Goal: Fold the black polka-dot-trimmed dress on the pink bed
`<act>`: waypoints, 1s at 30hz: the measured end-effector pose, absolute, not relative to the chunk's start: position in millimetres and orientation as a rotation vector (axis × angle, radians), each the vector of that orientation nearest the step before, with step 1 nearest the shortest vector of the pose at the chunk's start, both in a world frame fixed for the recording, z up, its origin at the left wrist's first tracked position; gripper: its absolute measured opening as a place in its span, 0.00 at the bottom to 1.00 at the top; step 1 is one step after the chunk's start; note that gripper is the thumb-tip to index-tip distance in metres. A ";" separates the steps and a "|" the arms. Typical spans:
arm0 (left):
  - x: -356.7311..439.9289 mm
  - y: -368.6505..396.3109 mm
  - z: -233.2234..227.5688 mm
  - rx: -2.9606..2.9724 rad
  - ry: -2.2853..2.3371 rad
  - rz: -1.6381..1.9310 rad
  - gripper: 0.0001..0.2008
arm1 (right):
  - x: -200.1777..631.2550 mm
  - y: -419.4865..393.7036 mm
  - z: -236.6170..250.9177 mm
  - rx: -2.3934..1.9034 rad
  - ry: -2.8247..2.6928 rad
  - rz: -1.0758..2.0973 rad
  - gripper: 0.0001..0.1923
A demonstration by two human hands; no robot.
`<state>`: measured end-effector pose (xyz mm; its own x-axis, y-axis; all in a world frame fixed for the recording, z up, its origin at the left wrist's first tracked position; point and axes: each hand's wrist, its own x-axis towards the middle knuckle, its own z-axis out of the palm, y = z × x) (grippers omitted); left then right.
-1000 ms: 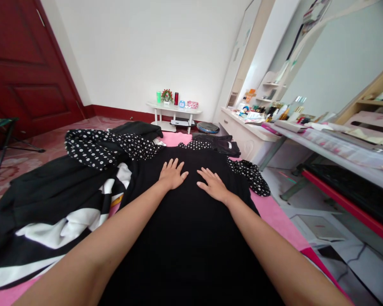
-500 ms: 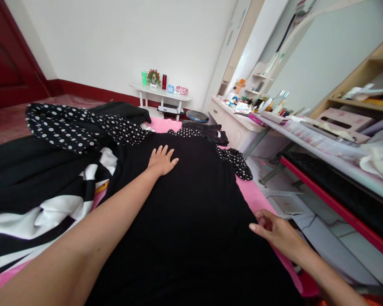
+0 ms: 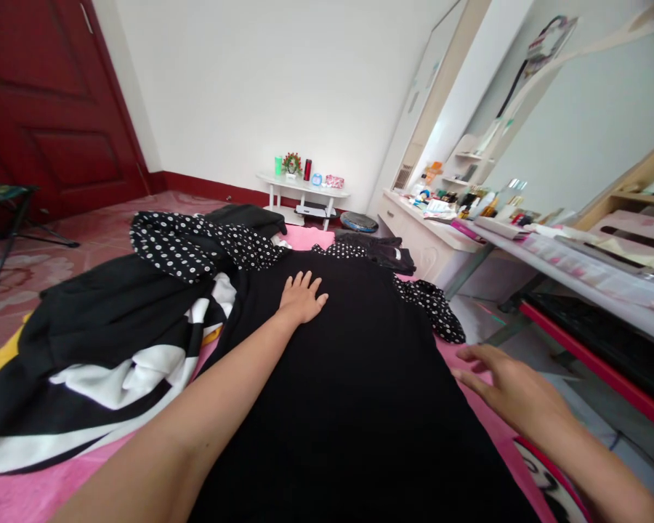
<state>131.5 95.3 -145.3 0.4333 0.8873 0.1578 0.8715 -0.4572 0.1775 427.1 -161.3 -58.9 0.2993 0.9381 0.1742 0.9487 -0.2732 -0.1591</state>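
A black dress [image 3: 354, 378] with polka-dot sleeves lies spread flat on a pink bedcover [image 3: 471, 363] in front of me. My left hand [image 3: 301, 298] rests palm down on its upper part, fingers spread. At the dress's right edge, over the pink cover, my right hand [image 3: 509, 388] hovers open and holds nothing. One polka-dot sleeve [image 3: 433, 305] lies out to the right, near the bed's edge.
A heap of black, white-striped and polka-dot clothes [image 3: 109, 341] lies on the left. A cluttered dresser [image 3: 441, 218] and a desk [image 3: 588, 269] run along the right. A small white table [image 3: 302, 192] stands at the far wall, a red door [image 3: 49, 102] at left.
My right hand left the dress's chest, went down to its right edge, then lifted slightly out over the pink cover. My left hand stayed pressed in place.
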 end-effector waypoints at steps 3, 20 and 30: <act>129.2 90.8 -140.7 2.594 1.590 0.339 0.32 | 366.0 -84.1 -58.7 -1.973 -2.002 0.087 0.23; 11.2 48.5 -7.3 2.780 1.523 0.164 0.15 | 323.7 10.0 -153.3 -1.978 -1.999 0.023 0.27; -116.0 138.6 21.4 1.840 2.542 0.286 0.30 | 319.0 10.1 -153.4 -1.859 -1.976 -0.101 0.24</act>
<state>-116.0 138.6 21.4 -0.3179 0.9413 0.1136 0.9429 0.3015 0.1413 319.0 10.1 -153.4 -0.0145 0.9366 0.3501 0.9674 0.1017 -0.2321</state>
